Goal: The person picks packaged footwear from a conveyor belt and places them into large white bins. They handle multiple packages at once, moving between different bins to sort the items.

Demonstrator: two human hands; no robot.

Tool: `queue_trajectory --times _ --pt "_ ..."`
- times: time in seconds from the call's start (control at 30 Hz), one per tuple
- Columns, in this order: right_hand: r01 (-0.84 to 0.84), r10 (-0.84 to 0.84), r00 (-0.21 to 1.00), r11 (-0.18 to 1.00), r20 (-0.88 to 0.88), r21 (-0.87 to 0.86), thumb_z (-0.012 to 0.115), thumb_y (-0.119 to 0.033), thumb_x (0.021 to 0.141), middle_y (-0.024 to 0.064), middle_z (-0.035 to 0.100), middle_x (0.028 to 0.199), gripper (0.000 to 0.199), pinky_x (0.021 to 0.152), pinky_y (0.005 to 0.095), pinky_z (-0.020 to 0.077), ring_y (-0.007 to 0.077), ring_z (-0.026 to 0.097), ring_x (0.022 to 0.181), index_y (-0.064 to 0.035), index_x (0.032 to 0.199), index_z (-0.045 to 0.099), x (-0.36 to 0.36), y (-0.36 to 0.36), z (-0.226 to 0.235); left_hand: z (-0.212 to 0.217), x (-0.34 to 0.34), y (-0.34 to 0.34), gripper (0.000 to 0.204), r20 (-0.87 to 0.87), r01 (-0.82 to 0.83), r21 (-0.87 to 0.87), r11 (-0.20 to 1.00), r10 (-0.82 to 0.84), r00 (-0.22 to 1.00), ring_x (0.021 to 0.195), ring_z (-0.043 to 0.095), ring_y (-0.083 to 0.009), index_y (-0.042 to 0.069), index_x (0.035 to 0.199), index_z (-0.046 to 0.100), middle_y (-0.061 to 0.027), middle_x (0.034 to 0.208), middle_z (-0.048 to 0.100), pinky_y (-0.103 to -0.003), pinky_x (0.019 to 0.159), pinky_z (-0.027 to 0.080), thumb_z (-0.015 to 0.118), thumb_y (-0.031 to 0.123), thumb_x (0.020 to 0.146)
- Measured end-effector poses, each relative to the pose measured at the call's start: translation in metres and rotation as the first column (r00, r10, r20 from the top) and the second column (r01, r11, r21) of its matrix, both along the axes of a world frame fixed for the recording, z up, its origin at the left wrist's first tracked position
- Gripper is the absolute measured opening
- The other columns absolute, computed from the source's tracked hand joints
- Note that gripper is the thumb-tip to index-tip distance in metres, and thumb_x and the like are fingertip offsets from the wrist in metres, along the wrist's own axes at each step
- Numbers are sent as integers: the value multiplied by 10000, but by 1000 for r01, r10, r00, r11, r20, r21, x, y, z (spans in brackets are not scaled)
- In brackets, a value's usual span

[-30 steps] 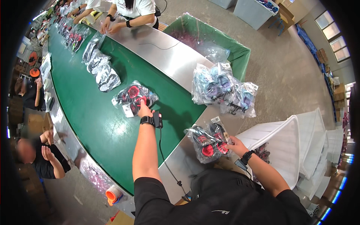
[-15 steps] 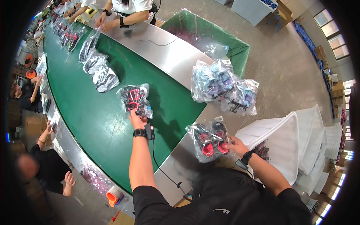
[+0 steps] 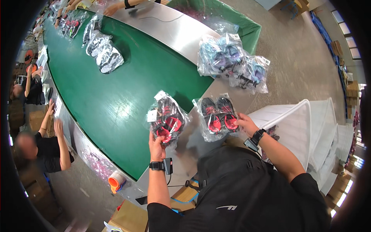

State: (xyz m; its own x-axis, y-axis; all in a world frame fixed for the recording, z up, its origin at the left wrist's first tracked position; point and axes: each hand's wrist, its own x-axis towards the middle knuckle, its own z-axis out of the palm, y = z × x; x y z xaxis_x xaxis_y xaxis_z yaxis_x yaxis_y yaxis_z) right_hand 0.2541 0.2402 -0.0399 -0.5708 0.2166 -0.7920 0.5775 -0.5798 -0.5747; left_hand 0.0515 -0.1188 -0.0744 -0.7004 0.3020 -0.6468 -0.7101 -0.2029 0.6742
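The left hand (image 3: 157, 147) has its fingers closed on the near edge of a clear bag of red-and-black footwear (image 3: 167, 119), holding it raised over the near rim of the green conveyor belt (image 3: 116, 96). The right hand (image 3: 245, 123) has its fingers closed on the right edge of a second clear bag of red-and-black footwear (image 3: 217, 114), which sits just right of the first bag, over the steel tabletop (image 3: 170, 29) bordering the belt; the two bags are close but apart. Each wrist carries a black band, and a small black device (image 3: 167, 165) hangs at the left wrist. Farther right on the steel tabletop lies a pile of bags with blue and purple footwear (image 3: 232, 62). On the far left of the belt lie several bags with dark contents (image 3: 103, 48). A white sack (image 3: 305, 127) stands open to the right of the right forearm. An orange tape roll (image 3: 116, 181) rests at the near left belt edge. Other people work along the left side.
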Motion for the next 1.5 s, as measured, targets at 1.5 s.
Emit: queue_trajectory --times 1.5 --pt "-106 134 974 983 -185 153 770 -53 789 96 474 1414 877 1096 330 360 158 478 1265 30 1501 265 0 -28 1 -2 27 -7 553 -58 424 -265 866 -453 890 1029 575 -152 1 1307 489 -69 1156 605 -299 918 463 598 -108 776"
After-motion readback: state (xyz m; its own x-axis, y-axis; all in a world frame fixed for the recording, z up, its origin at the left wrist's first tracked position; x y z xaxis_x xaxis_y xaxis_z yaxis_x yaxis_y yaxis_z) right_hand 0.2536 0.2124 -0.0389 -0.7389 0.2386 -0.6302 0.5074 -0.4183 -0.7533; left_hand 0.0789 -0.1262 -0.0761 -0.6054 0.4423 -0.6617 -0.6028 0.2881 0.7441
